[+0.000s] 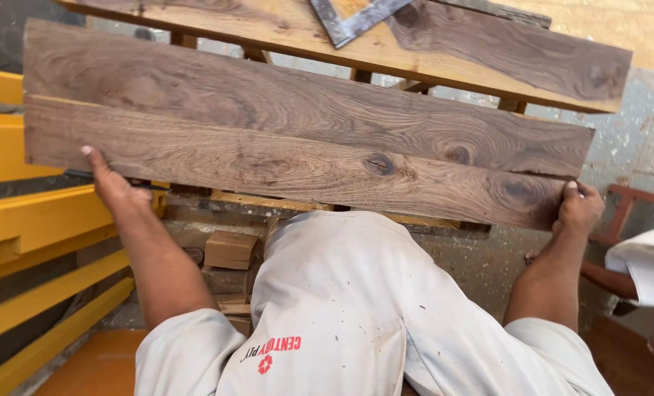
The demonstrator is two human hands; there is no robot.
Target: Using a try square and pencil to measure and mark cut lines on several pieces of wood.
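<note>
L hand (114, 183) grips the left end of the long dark-brown grained wooden board (297, 165), thumb up on its face, fingers hidden behind. Yellow metal frame (19, 220) at left; small wood blocks (228, 249) below. R hand (578, 209) clasps the board's right end, both arms stretched forward.

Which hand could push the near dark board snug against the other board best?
Probably the left hand. It lies along the near dark board's long lower edge, thumb up on its face, so it could press toward the far dark board. The right hand only grips the end corner.
</note>
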